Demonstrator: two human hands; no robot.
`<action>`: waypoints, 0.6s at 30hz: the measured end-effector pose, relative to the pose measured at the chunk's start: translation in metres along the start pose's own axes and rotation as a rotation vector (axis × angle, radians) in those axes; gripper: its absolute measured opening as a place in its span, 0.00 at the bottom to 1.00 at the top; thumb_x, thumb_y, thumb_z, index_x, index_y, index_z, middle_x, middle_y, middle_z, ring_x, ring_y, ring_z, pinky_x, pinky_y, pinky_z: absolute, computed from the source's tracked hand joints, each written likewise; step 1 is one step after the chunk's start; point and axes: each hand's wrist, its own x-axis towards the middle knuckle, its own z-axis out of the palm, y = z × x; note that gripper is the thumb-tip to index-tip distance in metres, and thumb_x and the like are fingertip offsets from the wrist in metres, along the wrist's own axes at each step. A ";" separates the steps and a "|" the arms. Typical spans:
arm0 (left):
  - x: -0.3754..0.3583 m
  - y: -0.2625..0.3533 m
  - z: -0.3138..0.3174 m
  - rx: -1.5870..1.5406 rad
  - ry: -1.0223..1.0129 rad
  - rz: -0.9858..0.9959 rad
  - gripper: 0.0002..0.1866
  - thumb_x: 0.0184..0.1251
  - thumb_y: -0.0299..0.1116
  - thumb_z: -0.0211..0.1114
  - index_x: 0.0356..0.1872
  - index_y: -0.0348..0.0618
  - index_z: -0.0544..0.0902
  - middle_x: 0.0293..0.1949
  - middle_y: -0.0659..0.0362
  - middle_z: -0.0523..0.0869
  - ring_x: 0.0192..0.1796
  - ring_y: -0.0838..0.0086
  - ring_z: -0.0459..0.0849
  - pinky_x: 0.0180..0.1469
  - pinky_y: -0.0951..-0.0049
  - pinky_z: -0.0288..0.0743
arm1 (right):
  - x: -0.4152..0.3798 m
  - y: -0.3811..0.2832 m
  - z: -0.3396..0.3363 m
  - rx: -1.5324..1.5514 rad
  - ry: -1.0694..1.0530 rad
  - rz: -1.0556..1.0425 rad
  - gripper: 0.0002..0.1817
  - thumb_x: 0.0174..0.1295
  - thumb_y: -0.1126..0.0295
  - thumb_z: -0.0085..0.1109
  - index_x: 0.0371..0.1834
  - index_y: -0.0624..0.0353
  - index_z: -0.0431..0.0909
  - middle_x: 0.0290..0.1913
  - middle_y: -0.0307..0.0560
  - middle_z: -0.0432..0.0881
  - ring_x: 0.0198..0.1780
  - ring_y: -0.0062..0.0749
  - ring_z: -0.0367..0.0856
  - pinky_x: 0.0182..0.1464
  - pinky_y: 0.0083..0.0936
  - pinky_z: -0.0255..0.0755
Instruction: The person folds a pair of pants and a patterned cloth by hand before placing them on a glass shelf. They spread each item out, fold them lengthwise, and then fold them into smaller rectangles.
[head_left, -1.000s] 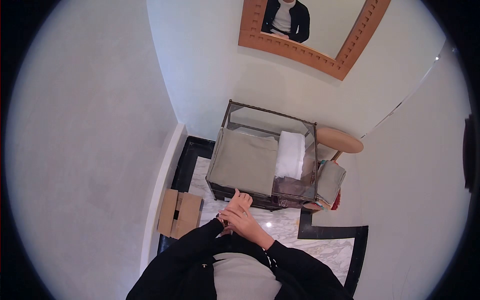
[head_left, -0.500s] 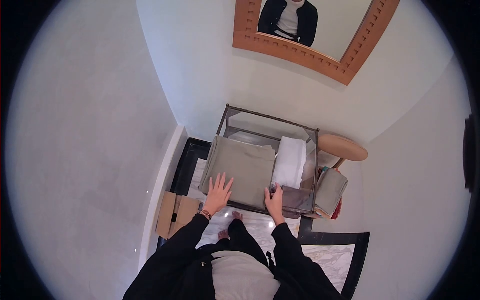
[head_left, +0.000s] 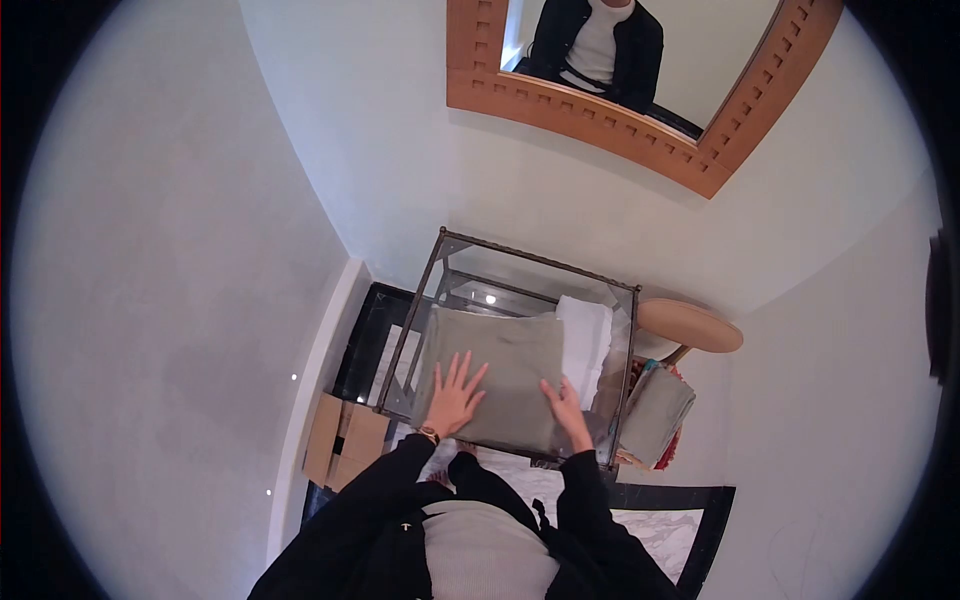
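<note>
A folded grey-green cloth [head_left: 500, 350] lies flat on the glass-topped table [head_left: 540, 262] with a dark metal frame. My left hand [head_left: 456, 398] rests on its lower left part, fingers spread. On the cloth's right side is my right hand [head_left: 567, 408], thumb and fingers apart, its fingertips near the cloth's edge. A folded white cloth [head_left: 585, 350] lies to the right, partly covered by the grey-green one.
A wood-framed mirror [head_left: 600, 120] hangs on the wall. Right of the table are a round tan seat [head_left: 690, 325] and a stack of folded cloths [head_left: 655, 410]. An open cardboard box [head_left: 350, 440] stands on the floor at left.
The grey-green cloth has shifted right on the table and now overlaps the white cloth. Both hands have moved right with it. The view has tilted slightly up.
</note>
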 end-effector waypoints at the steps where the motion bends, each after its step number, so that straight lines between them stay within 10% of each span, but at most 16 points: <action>1: 0.004 0.008 0.008 -0.061 0.003 0.024 0.31 0.73 0.48 0.50 0.75 0.59 0.58 0.77 0.50 0.49 0.78 0.50 0.46 0.74 0.38 0.37 | -0.004 -0.010 -0.013 0.011 0.034 -0.032 0.30 0.67 0.61 0.62 0.67 0.64 0.64 0.58 0.47 0.78 0.55 0.29 0.78 0.57 0.25 0.70; 8: 0.016 0.045 0.025 0.012 -0.047 0.075 0.33 0.70 0.46 0.54 0.75 0.54 0.59 0.77 0.47 0.49 0.78 0.47 0.45 0.75 0.41 0.39 | -0.008 -0.024 -0.034 -0.130 0.051 -0.123 0.33 0.66 0.64 0.62 0.72 0.59 0.60 0.56 0.50 0.79 0.52 0.30 0.81 0.50 0.27 0.75; 14: 0.021 0.022 0.031 -0.026 -0.152 0.108 0.27 0.71 0.42 0.55 0.69 0.45 0.68 0.74 0.46 0.57 0.76 0.53 0.53 0.74 0.48 0.48 | -0.021 -0.114 0.077 -0.775 0.087 0.070 0.36 0.66 0.59 0.56 0.75 0.57 0.56 0.41 0.55 0.81 0.40 0.44 0.83 0.36 0.38 0.75; 18: 0.031 -0.024 0.031 -1.375 0.004 -0.436 0.28 0.77 0.49 0.50 0.64 0.35 0.70 0.59 0.54 0.78 0.62 0.69 0.74 0.64 0.73 0.65 | -0.012 -0.076 0.126 -0.877 0.078 -0.288 0.36 0.65 0.58 0.56 0.75 0.56 0.56 0.35 0.50 0.80 0.42 0.45 0.80 0.48 0.44 0.69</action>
